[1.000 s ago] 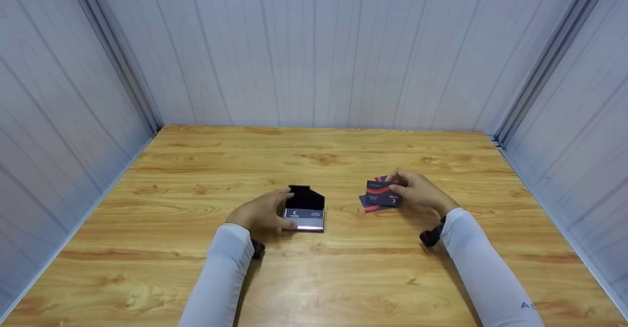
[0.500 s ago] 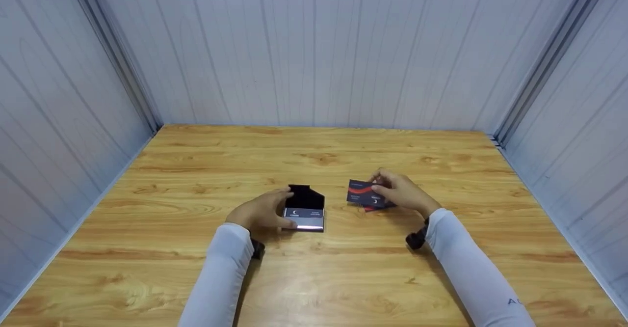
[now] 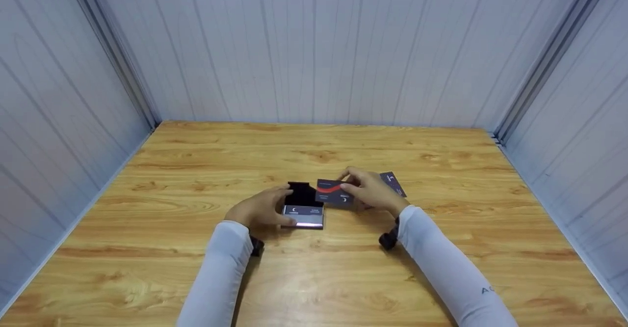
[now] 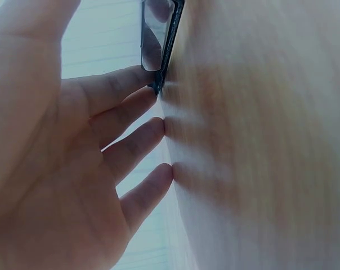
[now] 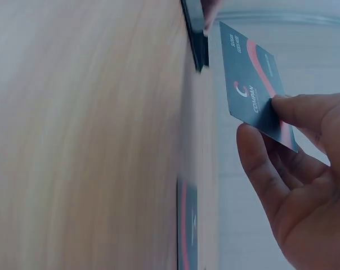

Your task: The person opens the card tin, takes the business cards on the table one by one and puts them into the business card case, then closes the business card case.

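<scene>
My left hand [image 3: 260,208] holds the left side of a business card case [image 3: 310,220], thumb at its front edge and index finger by its raised black lid [image 3: 299,194]. In the left wrist view, its other fingertips rest on the table. A dark card with white print shows inside the silvery case. Between thumb and fingers, my right hand [image 3: 374,192] pinches a dark business card [image 5: 251,84] with a red stripe. This card is above the table, its left edge overlapping the lid's right side in the head view.
Partly hidden behind my right hand, a dark card [image 3: 393,183] lies on the wood-grain table [image 3: 314,278]; the right wrist view also shows a red-striped card [image 5: 188,225] on it. Pale panel walls [image 3: 314,47] stand behind and at both sides.
My right hand has lifted the red-striped card from the other cards and carried it left to the case. My left hand stays at the case.
</scene>
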`<state>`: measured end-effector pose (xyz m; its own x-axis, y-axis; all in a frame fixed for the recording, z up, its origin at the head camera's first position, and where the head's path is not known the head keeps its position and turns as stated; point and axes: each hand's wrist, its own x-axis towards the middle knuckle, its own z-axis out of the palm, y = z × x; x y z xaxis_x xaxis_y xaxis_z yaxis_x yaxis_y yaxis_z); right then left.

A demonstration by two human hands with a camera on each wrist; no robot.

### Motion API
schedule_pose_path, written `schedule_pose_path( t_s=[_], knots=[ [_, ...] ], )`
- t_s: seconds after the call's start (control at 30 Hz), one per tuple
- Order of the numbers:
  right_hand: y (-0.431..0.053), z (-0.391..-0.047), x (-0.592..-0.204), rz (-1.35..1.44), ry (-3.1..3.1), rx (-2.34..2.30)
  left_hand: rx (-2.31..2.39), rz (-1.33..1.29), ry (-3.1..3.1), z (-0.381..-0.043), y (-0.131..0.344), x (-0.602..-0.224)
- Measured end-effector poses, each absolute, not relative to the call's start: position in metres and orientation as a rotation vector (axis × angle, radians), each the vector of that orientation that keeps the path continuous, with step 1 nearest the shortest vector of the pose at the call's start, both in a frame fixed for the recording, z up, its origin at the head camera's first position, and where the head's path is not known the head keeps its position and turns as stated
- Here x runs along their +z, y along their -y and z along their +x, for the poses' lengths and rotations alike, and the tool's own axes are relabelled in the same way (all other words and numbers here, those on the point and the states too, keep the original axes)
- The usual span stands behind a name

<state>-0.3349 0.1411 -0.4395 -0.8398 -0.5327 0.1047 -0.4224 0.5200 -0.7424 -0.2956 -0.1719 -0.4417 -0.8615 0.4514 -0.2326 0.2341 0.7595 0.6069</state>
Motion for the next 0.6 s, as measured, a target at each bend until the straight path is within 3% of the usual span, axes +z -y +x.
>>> schedule_pose_path(
  t_s=[0.6],
  knots=[
    [-0.077, -0.333, -0.443, -0.869, -2.545, -1.248, 0.98, 0.621, -2.542, -0.3, 0.172, -0.444]
  ],
)
